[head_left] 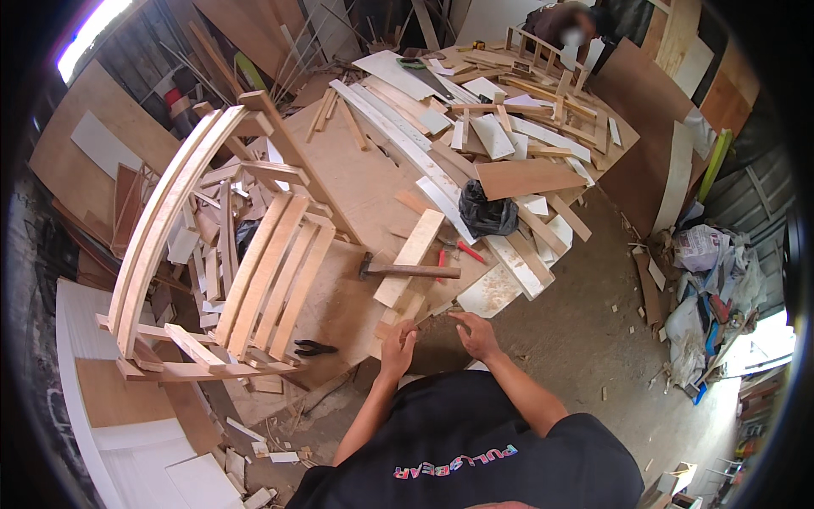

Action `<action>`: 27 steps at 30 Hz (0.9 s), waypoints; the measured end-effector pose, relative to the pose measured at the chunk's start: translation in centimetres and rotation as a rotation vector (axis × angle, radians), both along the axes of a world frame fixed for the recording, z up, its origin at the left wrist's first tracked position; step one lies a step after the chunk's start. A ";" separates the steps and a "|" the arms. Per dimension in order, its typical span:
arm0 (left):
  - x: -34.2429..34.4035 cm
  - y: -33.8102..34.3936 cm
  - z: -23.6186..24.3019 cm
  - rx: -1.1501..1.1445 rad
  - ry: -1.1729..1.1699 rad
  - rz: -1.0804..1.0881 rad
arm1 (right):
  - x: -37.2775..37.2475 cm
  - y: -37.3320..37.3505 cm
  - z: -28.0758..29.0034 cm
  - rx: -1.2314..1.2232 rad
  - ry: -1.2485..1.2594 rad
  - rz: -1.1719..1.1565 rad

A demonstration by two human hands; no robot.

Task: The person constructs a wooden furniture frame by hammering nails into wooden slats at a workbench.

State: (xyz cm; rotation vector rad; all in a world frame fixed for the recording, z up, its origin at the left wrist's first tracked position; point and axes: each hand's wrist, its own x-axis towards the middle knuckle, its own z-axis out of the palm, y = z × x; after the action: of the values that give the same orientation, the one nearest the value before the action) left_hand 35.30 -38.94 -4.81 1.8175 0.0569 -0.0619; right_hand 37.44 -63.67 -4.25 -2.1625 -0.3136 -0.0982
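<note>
My left hand [397, 348] is at the near edge of the workbench [314, 182], its fingers curled in toward the thumb. Whatever they may hold is too small to make out. A short gap to the right, my right hand [476, 336] hovers with index finger and thumb apart and nothing visible between them. Just beyond both hands, a pale wood board [410, 254] lies on the bench. A hammer [411, 271] with a wooden handle rests across it. Beside the board lies a red-handled hand tool [469, 250], partly hidden among the wood.
A curved slatted wooden frame [275, 276] stands at the left, with black-handled pliers [315, 348] near its foot. Wood offcuts, a black plastic bag [487, 212] and a handsaw [428, 78] cover the bench's right side. Another person [564, 25] works at the far end.
</note>
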 end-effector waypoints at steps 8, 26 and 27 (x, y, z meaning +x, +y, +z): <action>1.8 -11.8 -1.3 -0.093 0.048 -0.021 | 1.9 -13.5 0.9 0.081 0.102 -0.077; 15.5 -25.4 1.4 -0.233 -0.097 0.274 | 18.2 -24.9 4.5 0.269 0.309 -0.093; 17.3 -26.1 1.3 -0.228 -0.110 0.313 | 19.4 -25.6 4.9 0.269 0.312 -0.105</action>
State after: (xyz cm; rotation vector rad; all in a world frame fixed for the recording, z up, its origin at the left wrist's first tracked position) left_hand 52.57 -65.00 -3.54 1.5629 0.2453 0.2441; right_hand 56.87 -89.24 0.61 -1.8903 -0.0052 0.1302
